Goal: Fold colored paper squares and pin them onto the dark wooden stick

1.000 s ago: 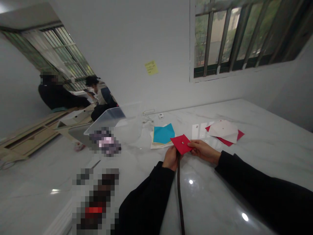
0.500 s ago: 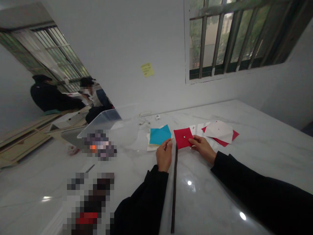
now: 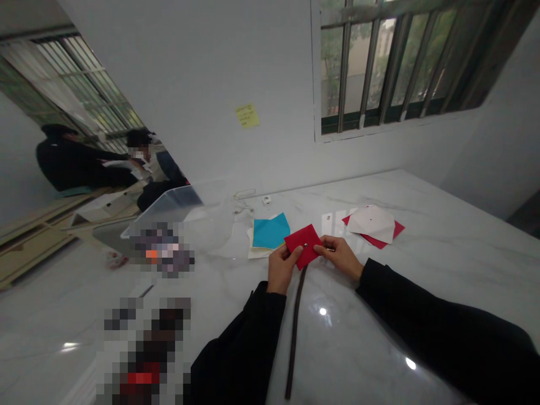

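Note:
A small red paper square [image 3: 302,247] with a metal pin at its centre is held just above the white marble table [image 3: 422,270]. My left hand [image 3: 282,269] pinches its left lower edge with thumb on top. My right hand [image 3: 340,257] pinches its right edge. A long dark brown stick [image 3: 294,332] runs from under the red square toward me, lying along the table.
A stack of blue, yellow and white paper squares [image 3: 270,233] lies just beyond my left hand. White and red sheets [image 3: 373,225] lie to the right. A clear plastic box [image 3: 185,216] stands at left. Two people sit at the far left. A cable lies by the wall.
My left hand, free beside the stick half a second ago, has returned to the red square and grips it. The square has shifted slightly left and tilted.

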A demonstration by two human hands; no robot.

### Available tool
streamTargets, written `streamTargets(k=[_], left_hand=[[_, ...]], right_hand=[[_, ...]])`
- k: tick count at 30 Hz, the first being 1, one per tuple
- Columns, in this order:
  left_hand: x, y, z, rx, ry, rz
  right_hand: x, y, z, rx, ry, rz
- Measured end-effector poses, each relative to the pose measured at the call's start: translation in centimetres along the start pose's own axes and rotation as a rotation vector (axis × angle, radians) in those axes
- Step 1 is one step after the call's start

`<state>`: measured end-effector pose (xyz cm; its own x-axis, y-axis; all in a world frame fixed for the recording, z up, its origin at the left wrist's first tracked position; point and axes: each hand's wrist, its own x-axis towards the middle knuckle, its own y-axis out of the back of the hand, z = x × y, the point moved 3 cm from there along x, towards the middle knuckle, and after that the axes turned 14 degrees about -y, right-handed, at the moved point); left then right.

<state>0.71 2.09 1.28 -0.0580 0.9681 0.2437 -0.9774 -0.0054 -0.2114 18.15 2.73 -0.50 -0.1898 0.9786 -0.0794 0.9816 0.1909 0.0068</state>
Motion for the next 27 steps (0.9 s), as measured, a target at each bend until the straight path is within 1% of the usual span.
streamTargets(k=[3, 7, 16, 20, 21, 23, 25, 27], left_hand=[[0.0, 0.2, -0.4, 0.021, -0.003, 0.016], [0.1, 0.4, -0.8, 0.031, -0.018, 0.024], [-0.4, 0.3, -0.9, 0.063, -0.048, 0.034], [-0.7, 0.4, -1.3, 0.079, -0.046, 0.082], [-0.7, 0.4, -1.4, 0.076, -0.042, 0.087], [-0.6, 0.4, -1.5, 0.072, -0.038, 0.092], [-0.6, 0.4, -1.4, 0.073, -0.039, 0.092], [-0.6, 0.5, -1.4, 0.071, -0.036, 0.087]], right_hand=[[-0.1, -0.1, 0.0, -0.025, 0.011, -0.016], [0.0, -0.1, 0.2, -0.057, 0.019, -0.003], [-0.5, -0.3, 0.0, -0.081, 0.033, -0.021], [-0.6, -0.6, 0.3, -0.087, 0.020, -0.085], [-0.6, -0.6, 0.4, -0.091, 0.023, -0.084], [-0.5, -0.5, 0.5, -0.105, 0.044, -0.017], [-0.4, -0.2, 0.4, -0.125, 0.097, 0.131], [-0.6, 0.3, -0.1, -0.165, 0.192, 0.304]])
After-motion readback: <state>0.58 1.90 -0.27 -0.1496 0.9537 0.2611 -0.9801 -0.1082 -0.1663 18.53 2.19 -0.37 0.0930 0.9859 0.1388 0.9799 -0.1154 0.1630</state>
